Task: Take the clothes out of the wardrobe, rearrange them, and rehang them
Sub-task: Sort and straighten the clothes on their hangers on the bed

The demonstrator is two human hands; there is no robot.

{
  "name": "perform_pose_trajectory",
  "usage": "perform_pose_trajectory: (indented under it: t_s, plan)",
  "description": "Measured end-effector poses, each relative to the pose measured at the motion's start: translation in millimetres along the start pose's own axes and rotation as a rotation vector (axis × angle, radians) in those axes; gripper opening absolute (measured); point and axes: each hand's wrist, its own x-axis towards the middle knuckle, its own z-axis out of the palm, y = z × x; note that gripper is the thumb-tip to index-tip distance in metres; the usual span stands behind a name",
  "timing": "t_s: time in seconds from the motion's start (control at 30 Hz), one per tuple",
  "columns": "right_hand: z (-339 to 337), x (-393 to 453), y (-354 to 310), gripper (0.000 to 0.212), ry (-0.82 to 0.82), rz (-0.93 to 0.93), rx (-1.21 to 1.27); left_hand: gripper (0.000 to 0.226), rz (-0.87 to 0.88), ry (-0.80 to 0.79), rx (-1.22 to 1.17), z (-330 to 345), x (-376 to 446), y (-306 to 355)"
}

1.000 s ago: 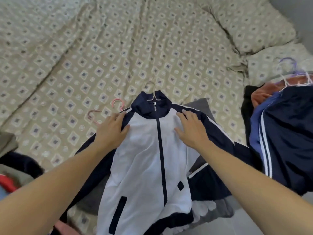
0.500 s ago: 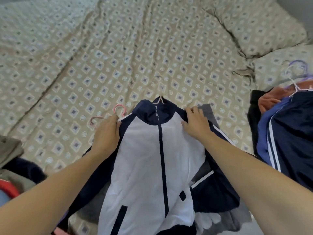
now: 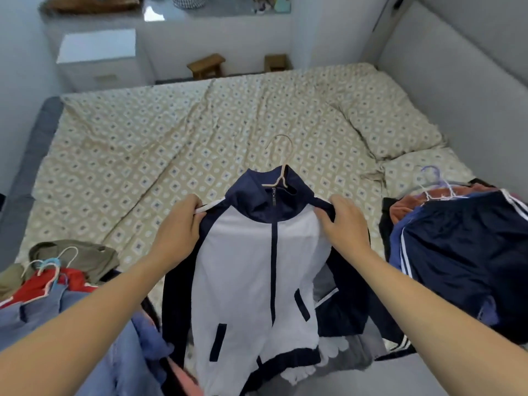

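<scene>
A white and navy zip jacket (image 3: 254, 270) hangs on a beige hanger (image 3: 281, 164) whose hook sticks up from the collar. I hold it lifted above the bed. My left hand (image 3: 180, 227) grips the jacket's left shoulder. My right hand (image 3: 343, 224) grips its right shoulder. The jacket's front faces me and its hem drops over other clothes near the bed's front edge.
The patterned bed sheet (image 3: 171, 144) spreads ahead, with pillows (image 3: 394, 124) at the right. A navy striped garment pile (image 3: 468, 252) with hangers lies right. Red, blue and olive clothes (image 3: 57, 281) on hangers lie left. A white drawer unit (image 3: 97, 58) and wooden stools (image 3: 205, 65) stand beyond the bed.
Both hands went from resting flat on the jacket to gripping its shoulders, and the jacket has come up off the bed. The view has tilted up to show the room.
</scene>
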Motion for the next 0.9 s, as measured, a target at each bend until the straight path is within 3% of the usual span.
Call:
perform_pose_trajectory:
  t_s: [0.4,0.73,0.9]
  plan:
    - [-182.4,-81.2,-215.9,0.032,0.332,-0.130,0.037,0.023,0.197,0.223,0.002,-257.8,-81.8,81.6]
    - [-238.9,-211.1,-396.1,0.029,0.440,-0.271,0.047,0.043,0.356,0.327,-0.029,-441.0,-239.6,57.2]
    - [-238.1,-272.4,-459.3,0.034,0.408,-0.329,0.093,0.039,0.330,0.408,-0.027,-493.8,-314.4,22.6]
